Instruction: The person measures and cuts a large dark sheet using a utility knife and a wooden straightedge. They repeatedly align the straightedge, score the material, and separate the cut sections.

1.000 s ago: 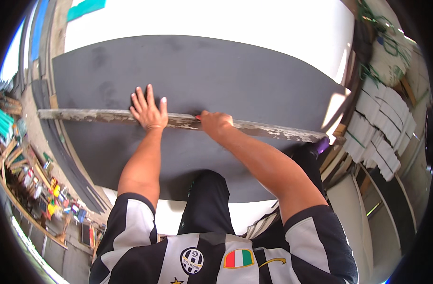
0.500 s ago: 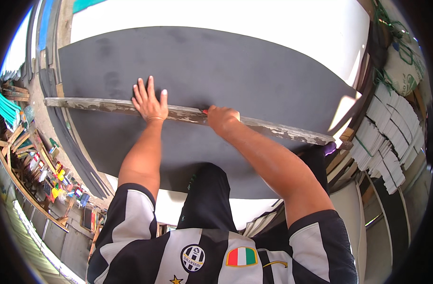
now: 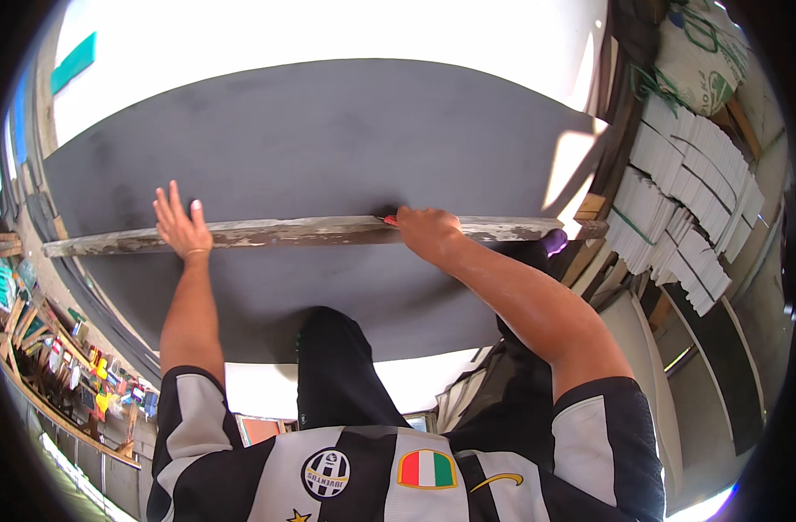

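Observation:
A large dark grey sheet (image 3: 328, 139) lies across a white surface, with a long, worn wooden strip (image 3: 302, 231) laid over it from left to right. My left hand (image 3: 183, 228) rests on the strip's left part, fingers spread and reaching past its far edge onto the sheet. My right hand (image 3: 428, 233) is closed around a red utility knife (image 3: 390, 220), most of which is hidden in the fist. The knife's thin tip points left along the strip's far edge. Whether the blade touches the sheet I cannot tell.
Bundled stacks of white strips (image 3: 676, 183) stand at the right, below a white sack (image 3: 702, 61). A purple-tipped foot (image 3: 554, 243) is by the strip's right end. Scattered tools and bottles (image 3: 102, 383) lie at the lower left. My knee (image 3: 333, 348) is over the sheet's near edge.
The whole view has turned and shifted. My left hand has moved left along the strip, and the right hand with the knife sits farther right along it, so the gap between them is wider.

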Tool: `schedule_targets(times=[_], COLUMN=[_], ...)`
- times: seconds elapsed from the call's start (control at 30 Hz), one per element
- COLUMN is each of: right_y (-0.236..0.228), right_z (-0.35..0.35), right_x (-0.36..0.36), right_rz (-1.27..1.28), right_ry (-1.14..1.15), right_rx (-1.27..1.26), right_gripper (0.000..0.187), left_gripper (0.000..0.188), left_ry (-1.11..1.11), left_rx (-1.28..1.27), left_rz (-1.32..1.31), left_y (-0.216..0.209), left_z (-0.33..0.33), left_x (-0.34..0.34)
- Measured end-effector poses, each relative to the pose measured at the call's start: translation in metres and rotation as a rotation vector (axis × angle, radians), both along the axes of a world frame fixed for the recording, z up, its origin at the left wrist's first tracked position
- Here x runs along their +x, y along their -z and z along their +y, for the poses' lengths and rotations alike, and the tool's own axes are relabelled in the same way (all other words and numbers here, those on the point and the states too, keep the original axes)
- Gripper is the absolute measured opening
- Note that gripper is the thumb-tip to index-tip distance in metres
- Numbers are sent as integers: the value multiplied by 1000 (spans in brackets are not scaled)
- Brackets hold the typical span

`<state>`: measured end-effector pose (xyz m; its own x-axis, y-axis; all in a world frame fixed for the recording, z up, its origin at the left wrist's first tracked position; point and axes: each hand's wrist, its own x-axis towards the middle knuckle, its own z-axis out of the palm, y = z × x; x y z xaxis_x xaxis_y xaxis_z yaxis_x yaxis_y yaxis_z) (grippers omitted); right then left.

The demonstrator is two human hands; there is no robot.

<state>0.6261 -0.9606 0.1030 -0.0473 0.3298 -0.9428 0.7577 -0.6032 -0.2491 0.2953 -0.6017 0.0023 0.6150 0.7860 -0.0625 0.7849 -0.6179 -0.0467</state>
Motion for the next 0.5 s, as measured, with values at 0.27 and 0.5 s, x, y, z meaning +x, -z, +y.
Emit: schedule_targets(times=[0.27,0.5], right_y=[2,-9], right_z=[-120,-203], right_x=[63,118], right_rz=[-55,-113], right_ry=[-21,59], right_rx=[51,-42], right_gripper=[26,24], left_gripper=[60,55], left_ry=[102,109], left_rx=[27,35], left_rz=[-84,-76], left_y=[9,14], left_z=[16,21], left_x=[-17,-20])
